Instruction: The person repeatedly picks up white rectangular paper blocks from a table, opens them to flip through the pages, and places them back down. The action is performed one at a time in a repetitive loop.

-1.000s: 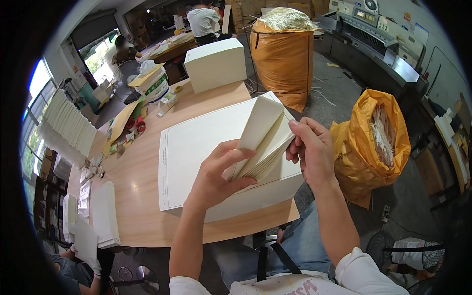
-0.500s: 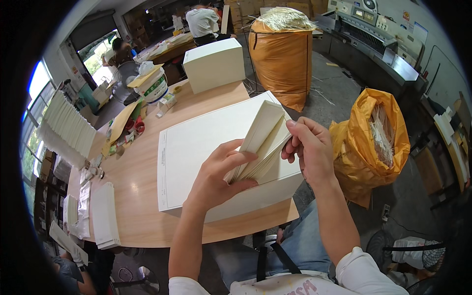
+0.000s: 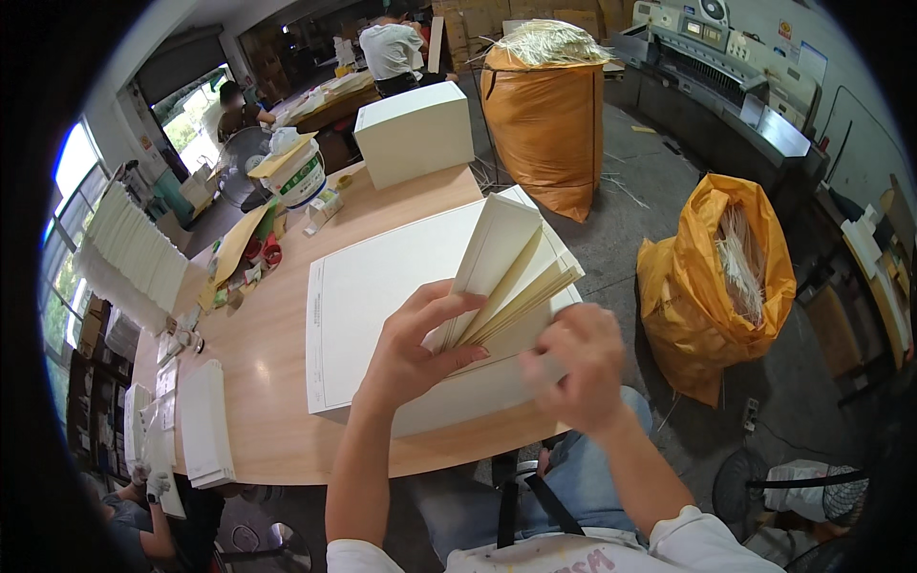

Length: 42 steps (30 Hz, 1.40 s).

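Note:
My left hand [image 3: 409,346] grips a bundle of narrow cream-white folded paper strips [image 3: 497,258] at its lower end, thumb on the near side and fingers on the far side. At the upper end the strips fan apart. My right hand [image 3: 578,368] is just right of and below the bundle, apart from it; motion smears its fingers. Beneath both hands lies a thick stack of large white sheets [image 3: 368,296] with thin printed border lines, on the wooden table [image 3: 272,411].
Behind stands another white stack [image 3: 415,138]. A white bucket [image 3: 296,177] and scraps sit back left; narrow paper stacks [image 3: 205,420] lie left. Orange sacks of paper shreds [image 3: 544,134] stand at right, before a large machine [image 3: 716,76]. A co-worker's gloved hands [image 3: 153,482] show lower left.
My right hand has left the bundle's upper right edge and moved down toward me. The strips now fan wider. The left hand keeps its grip.

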{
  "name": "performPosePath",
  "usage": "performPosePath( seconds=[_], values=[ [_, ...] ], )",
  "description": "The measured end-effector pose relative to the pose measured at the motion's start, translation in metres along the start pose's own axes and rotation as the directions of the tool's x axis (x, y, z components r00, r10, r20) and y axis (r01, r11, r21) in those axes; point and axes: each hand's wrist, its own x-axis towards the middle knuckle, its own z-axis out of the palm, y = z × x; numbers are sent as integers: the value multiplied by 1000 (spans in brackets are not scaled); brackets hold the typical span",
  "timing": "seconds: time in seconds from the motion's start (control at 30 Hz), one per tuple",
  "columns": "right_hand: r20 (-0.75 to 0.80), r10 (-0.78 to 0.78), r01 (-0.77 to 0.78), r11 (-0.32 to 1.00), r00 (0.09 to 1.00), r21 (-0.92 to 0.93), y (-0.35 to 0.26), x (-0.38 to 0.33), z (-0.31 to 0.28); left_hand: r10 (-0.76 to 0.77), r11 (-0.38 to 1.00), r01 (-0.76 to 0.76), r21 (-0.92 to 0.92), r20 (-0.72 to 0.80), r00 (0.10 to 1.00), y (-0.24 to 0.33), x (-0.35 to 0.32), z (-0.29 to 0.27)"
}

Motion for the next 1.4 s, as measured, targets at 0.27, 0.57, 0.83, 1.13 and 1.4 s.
performPosePath(
  seconds=[0.27,0.57,0.83,1.13,1.4],
  values=[
    [459,4,-40,997,888,67,-6,-9,3,147,645,-357,675,349,926,27,-8,7],
    [295,-80,65,996,952,59,-2,-15,11,15,530,474,703,-567,823,3,-133,-70],
    [-74,-264,251,956,962,-153,32,-35,57,39,676,219,704,-331,943,74,-178,-6],
    [-36,-312,305,944,949,-129,40,-43,67,-812,392,133,-910,-275,514,59,-181,26],
    [5,-300,296,938,954,-182,31,-33,60,-796,563,153,-812,-482,366,84,-202,-9]
  ],
)
